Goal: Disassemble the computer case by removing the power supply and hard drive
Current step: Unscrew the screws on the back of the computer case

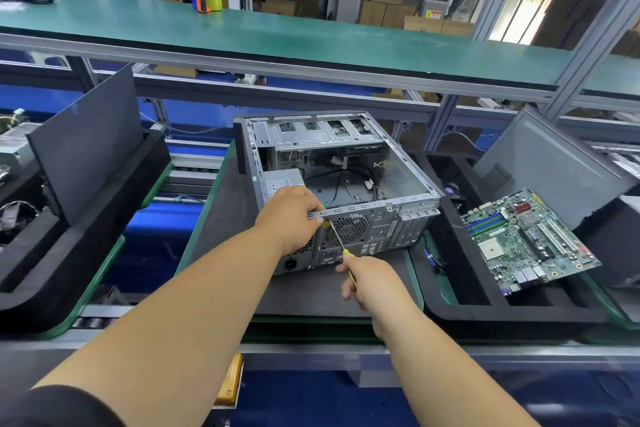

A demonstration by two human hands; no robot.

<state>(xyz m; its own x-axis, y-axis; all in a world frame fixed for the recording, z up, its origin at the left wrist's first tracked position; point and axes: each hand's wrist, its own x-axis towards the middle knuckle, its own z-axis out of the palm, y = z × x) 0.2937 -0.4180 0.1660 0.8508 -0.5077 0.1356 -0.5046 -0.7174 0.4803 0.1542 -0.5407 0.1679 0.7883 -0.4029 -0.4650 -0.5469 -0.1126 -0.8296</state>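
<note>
An open grey computer case point(408, 184) lies on its side on a dark pallet, rear panel facing me. The power supply point(282, 184) sits inside at the near left corner, its label up. My left hand point(291, 215) grips the case's top rear edge over the power supply. My right hand point(367, 279) holds a yellow-handled screwdriver point(337, 239), whose tip touches the rear panel just under my left fingers. Loose black cables lie on the case floor. The drive cage point(322, 132) is at the far end; I cannot make out a hard drive.
A bare motherboard point(530, 239) leans in a black foam tray at the right, beside a grey side panel point(554, 163). Another dark panel point(86, 146) stands in a foam tray at the left. A green shelf point(277, 31) runs overhead behind the case.
</note>
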